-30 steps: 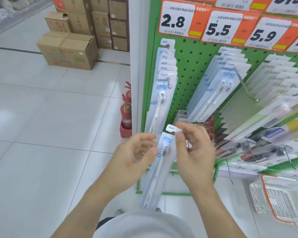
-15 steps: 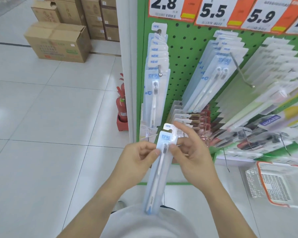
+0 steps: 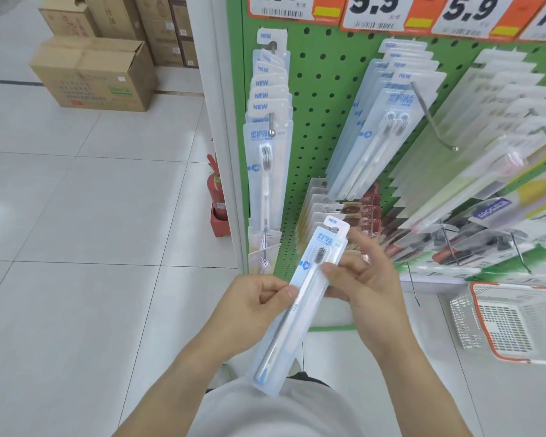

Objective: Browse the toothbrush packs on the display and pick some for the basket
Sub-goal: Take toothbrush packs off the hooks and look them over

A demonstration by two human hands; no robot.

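A clear toothbrush pack with a blue "NEW" tab and a dark-bristled brush is held tilted in front of me by both hands. My left hand pinches its left edge at mid-length. My right hand grips its right edge near the brush head, thumb on the front. Behind them, the green pegboard display carries a row of the same packs on the left hook and twin-brush packs on the middle hook. The white basket with an orange rim sits on the floor at lower right.
More packs hang on hooks to the right, darker ones on the lower row. Price tags run along the top. A red fire extinguisher stands by the display's white post. Cardboard boxes are stacked at the back left on the tiled floor.
Both hands have lowered the pack away from the hooks and tilted it, top toward the right. My right hand has shifted from the top tab to the pack's right edge.
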